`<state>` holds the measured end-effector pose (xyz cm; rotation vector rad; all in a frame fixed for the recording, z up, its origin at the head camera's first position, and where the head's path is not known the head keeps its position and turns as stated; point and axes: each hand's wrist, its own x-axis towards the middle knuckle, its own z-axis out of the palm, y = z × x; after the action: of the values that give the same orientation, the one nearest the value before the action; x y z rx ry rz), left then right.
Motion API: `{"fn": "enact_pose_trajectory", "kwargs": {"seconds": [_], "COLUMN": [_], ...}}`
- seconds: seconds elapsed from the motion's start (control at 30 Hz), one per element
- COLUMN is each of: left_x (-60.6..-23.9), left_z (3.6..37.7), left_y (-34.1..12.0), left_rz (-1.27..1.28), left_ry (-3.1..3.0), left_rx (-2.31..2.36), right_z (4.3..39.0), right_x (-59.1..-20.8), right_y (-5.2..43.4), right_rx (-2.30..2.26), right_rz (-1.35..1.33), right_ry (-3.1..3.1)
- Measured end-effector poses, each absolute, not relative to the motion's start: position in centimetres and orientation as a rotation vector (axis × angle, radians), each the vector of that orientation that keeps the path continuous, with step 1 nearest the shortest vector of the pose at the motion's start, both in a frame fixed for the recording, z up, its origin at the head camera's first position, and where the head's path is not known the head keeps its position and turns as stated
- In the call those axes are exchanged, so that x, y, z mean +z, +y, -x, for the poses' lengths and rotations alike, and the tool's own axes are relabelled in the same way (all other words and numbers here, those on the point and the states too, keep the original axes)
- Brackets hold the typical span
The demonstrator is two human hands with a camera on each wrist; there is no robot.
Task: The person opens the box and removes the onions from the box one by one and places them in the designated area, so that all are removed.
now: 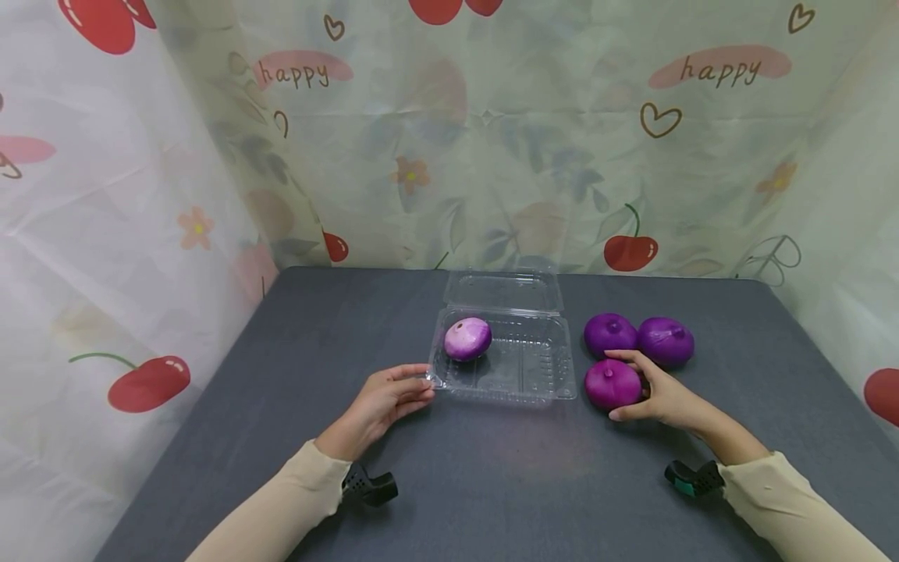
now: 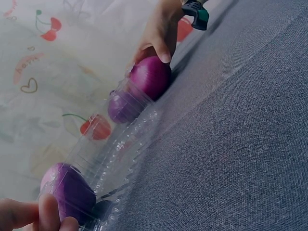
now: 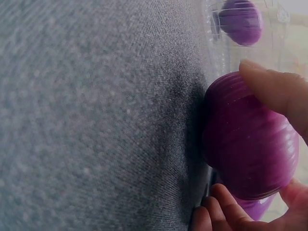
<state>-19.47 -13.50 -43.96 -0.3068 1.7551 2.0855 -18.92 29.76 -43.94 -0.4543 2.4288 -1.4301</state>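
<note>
On the left, the person's left hand [image 1: 389, 398] rests on the grey table [image 1: 295, 367], and its fingertips [image 2: 48, 211] touch the near left corner of the clear plastic box [image 1: 523, 367]. The fingers are almost straight and grasp nothing. The box stands in the middle of the table with its lid [image 1: 503, 290] folded open toward the back. Inside, in the left back part, lies one pale purple onion [image 1: 467, 339]; the rest of the box shows only its ribbed floor.

To the right of the box, three dark purple onions lie together on the table, just beside each other. Two are behind: the back left onion [image 1: 609, 332] and the back right onion [image 1: 666, 341]. The front onion [image 1: 612, 384] is nearest to the box. The right hand [image 1: 660, 394] is curled around this front onion, the thumb [image 3: 274, 91] on one side and the other fingers on the opposite side. The onion sits on the table surface.
</note>
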Motion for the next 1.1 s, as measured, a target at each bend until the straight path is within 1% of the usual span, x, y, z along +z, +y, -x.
{"fn": "enact_pose_trajectory", "kwargs": {"seconds": [0.73, 0.93, 1.1], "left_x": [-44.1, -44.0, -44.0], "left_z": [19.4, 19.4, 19.4], "left_y": [-13.5, -13.4, -13.5], "left_rz": [0.312, 0.303, 0.301], "left_ry": [1.76, 1.752, 1.753], "left_rx": [2.099, 2.099, 2.096], "right_z": [18.7, 18.6, 18.5], "right_x": [-43.6, -42.3, -39.8], "right_y": [29.8, 30.5, 31.0], "right_rx": [-1.375, -1.331, -1.408], "right_rz": [0.462, 0.469, 0.462], "right_ry": [2.503, 2.569, 2.574]}}
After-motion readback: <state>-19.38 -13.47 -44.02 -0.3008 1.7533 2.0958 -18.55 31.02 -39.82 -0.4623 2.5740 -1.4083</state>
